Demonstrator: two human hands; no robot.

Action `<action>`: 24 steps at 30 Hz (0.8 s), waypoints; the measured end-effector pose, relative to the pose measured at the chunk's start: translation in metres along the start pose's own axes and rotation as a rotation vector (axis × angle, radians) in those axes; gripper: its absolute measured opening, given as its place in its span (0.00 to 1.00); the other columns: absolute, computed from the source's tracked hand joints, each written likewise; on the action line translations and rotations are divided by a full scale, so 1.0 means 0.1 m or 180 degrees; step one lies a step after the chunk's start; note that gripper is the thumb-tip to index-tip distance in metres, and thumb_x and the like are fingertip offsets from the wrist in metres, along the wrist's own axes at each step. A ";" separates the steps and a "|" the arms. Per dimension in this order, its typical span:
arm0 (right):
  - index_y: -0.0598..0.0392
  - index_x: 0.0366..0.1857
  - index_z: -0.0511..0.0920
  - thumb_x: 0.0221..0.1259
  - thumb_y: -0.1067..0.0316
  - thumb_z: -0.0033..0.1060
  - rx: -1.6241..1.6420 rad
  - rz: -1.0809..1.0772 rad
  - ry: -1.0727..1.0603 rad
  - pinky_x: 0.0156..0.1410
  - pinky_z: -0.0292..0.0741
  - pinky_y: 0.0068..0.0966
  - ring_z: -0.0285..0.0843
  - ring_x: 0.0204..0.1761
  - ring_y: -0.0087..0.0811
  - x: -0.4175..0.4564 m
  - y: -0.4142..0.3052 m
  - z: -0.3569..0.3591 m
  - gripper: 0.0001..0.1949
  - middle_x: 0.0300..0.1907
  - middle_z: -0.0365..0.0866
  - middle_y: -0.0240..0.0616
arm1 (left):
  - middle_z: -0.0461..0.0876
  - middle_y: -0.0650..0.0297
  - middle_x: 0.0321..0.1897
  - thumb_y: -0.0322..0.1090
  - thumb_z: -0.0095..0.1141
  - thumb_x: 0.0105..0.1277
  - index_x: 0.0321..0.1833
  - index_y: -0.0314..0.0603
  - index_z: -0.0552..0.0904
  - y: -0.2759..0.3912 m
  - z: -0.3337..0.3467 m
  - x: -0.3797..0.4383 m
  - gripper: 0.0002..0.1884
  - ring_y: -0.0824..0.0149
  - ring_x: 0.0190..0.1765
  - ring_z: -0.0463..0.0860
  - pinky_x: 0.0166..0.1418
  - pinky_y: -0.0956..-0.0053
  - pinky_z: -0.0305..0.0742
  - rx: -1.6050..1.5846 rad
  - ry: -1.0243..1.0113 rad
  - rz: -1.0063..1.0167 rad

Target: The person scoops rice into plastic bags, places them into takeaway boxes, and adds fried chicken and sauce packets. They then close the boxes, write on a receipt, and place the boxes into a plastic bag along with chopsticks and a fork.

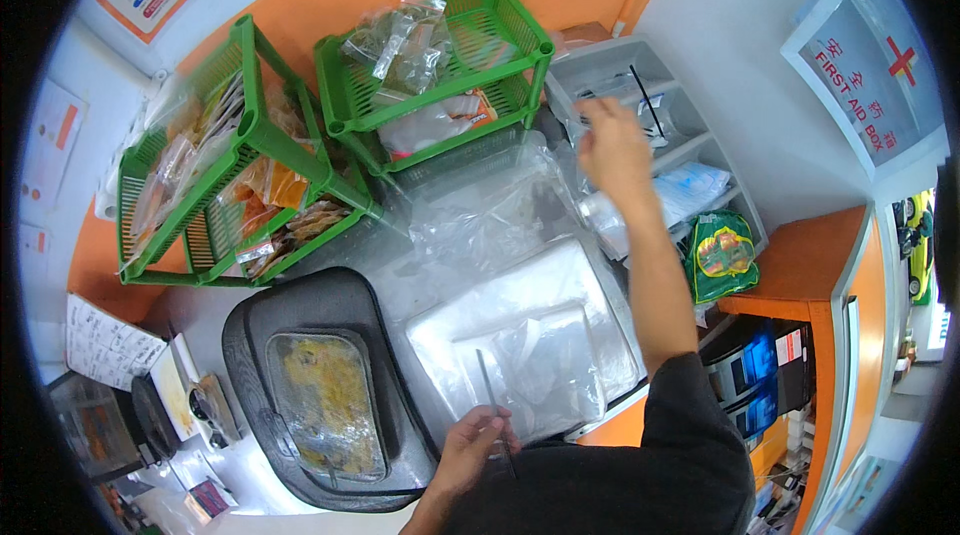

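Near the bottom edge, my left hand (480, 441) holds a thin dark rod (486, 377) between thumb and fingers, above a stack of clear plastic bags (525, 362). My right hand (611, 141) reaches out over the grey compartment tray (690, 118) at the upper right; its fingertips blur over small items in plastic, and whether they grip anything is unclear. Just right of it, another thin black rod (646, 101) leans in the tray. Left of the bags lies a black mesh-covered case (405, 415) with a mesh pocket (322, 400) showing yellowish contents.
Two green plastic racks (442, 103) (255, 129) with packets stand at the back and left. A green bag (721, 253) lies at the tray's near end. An orange cabinet (795, 257) stands right, below a first aid box (870, 69). Papers and small items lie at lower left.
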State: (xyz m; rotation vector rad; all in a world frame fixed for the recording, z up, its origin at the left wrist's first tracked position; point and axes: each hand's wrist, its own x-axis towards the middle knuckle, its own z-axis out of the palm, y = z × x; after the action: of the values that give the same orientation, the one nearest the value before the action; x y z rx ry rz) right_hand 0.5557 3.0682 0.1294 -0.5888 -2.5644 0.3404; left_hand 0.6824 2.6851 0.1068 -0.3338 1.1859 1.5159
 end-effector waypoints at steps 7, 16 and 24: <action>0.54 0.55 0.79 0.56 0.72 0.64 0.0050 -0.0400 -0.1388 0.60 0.74 0.42 0.76 0.55 0.51 0.00 0.83 0.15 0.19 0.54 0.79 0.45 | 0.80 0.58 0.37 0.32 0.50 0.76 0.56 0.35 0.74 0.05 0.10 0.05 0.11 0.62 0.41 0.82 0.47 0.66 0.79 -0.0001 -0.0533 -0.0137; 0.59 0.51 0.80 0.58 0.73 0.59 0.0225 -0.0600 -0.0664 0.65 0.71 0.39 0.76 0.56 0.52 -0.04 0.79 0.23 0.15 0.50 0.82 0.51 | 0.81 0.59 0.40 0.32 0.50 0.76 0.59 0.35 0.72 0.19 0.12 -0.18 0.13 0.64 0.44 0.84 0.52 0.68 0.81 0.0369 -0.0671 -0.0602; 0.61 0.42 0.81 0.58 0.72 0.58 -0.0044 -0.0356 -0.1407 0.55 0.76 0.41 0.82 0.49 0.52 0.11 0.91 0.03 0.10 0.46 0.83 0.52 | 0.82 0.58 0.39 0.30 0.51 0.76 0.55 0.37 0.74 0.16 0.01 -0.10 0.09 0.62 0.41 0.85 0.47 0.64 0.82 -0.0052 -0.0239 0.0466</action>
State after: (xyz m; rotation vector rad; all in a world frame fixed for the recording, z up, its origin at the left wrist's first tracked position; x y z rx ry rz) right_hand 0.5767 3.1521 0.1002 -0.4059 -3.0089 0.4567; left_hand 0.6726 2.6821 0.1221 -0.2028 1.1597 1.6511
